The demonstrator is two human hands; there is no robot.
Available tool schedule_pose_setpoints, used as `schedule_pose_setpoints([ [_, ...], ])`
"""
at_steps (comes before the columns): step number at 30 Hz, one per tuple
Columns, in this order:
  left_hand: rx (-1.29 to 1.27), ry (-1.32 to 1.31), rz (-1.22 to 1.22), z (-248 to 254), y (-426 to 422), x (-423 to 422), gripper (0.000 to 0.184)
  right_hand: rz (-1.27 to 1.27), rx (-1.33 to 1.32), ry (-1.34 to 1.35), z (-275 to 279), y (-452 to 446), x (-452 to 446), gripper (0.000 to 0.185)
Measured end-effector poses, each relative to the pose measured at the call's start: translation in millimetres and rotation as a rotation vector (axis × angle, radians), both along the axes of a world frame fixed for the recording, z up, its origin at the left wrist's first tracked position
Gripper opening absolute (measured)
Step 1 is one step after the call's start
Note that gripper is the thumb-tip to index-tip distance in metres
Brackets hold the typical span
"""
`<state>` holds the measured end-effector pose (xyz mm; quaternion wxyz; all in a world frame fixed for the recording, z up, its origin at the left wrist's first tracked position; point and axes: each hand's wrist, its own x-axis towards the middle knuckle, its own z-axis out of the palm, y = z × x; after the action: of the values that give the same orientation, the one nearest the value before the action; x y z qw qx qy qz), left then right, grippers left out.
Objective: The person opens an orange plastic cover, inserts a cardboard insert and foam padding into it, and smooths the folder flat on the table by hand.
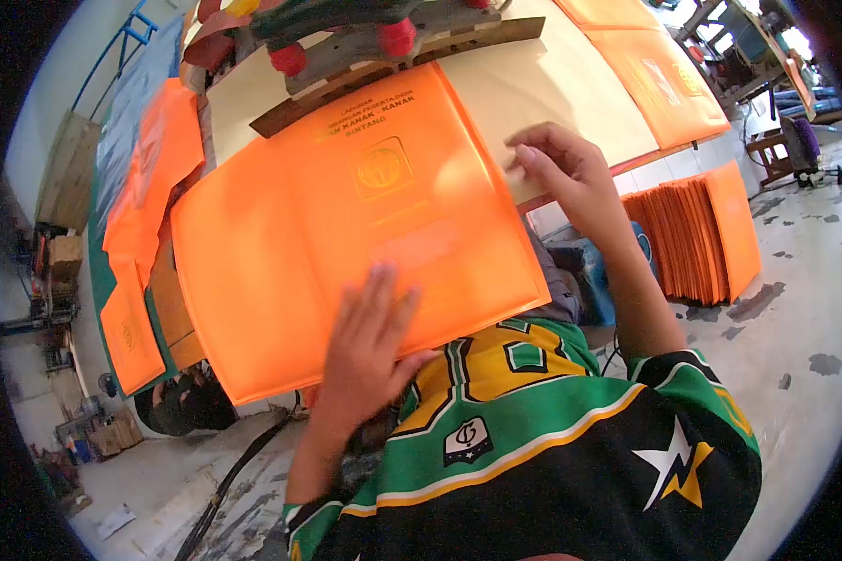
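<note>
A bright orange plastic folder cover [262,271] lies spread open before me, with raised lettering and an emblem on its right panel. My left hand [370,337] rests flat on its lower part, fingers stretched out and slightly blurred. Just off the cover's right edge is my right hand [571,173], raised with loosely bent fingers and nothing visible in them. The cover's top edge meets a long metal bar [491,42] of a machine. Under the cover, a pale cream sheet [557,89] spreads over the worktop.
Above the bar sits a dark machine part with red knobs [398,37]. More orange covers [660,84] lie at the right, and orange pieces [150,196] at the left. A thick stack of orange covers [688,238] stands low on the right, beside a blue container [585,271].
</note>
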<state>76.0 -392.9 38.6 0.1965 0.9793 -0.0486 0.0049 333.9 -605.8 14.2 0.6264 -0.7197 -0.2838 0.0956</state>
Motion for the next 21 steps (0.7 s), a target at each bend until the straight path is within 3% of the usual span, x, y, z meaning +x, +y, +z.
schedule_pose_setpoints([
  [1, -0.001, -0.001, -0.006, -6, -9, -6, 0.071, -0.006, -0.001, -0.001, 5, -12, 0, 0.029],
  [3, -0.403, -0.016, -0.228, -18, -24, -14, 0.057, 0.19, -0.398, 0.305, 19, -34, -7, 0.035],
  [4, -0.402, -0.016, -0.231, -20, -35, -14, 0.057, 0.2, -0.41, 0.325, 19, -37, -16, 0.043],
  [6, -0.96, 0.179, -0.262, -22, -53, -12, 0.058, 0.273, -0.512, 0.338, 26, -42, -28, 0.044],
  [9, -1.066, 0.344, -0.188, -35, -59, -6, 0.06, 0.409, -0.655, 0.34, 21, -46, -30, 0.045],
  [11, -1.032, 0.396, -0.131, -52, -55, -7, 0.069, 0.507, -0.405, 0.344, 0, -45, -33, 0.043],
  [13, -1.285, 0.472, 0.062, -70, -57, -11, 0.058, 0.508, -0.385, 0.357, -10, -46, -33, 0.038],
  [15, -1.324, 0.51, 0.019, -74, -58, -13, 0.064, 0.515, -0.25, 0.668, -15, -48, -33, 0.026],
  [17, -1.316, 0.568, 0.164, -75, -60, -15, 0.07, 0.512, -0.235, 0.7, -19, -52, -34, 0.023],
  [21, -1.349, 0.631, 0.148, -96, -56, -17, 0.074, 0.517, -0.192, 0.72, -15, -56, -34, 0.02],
])
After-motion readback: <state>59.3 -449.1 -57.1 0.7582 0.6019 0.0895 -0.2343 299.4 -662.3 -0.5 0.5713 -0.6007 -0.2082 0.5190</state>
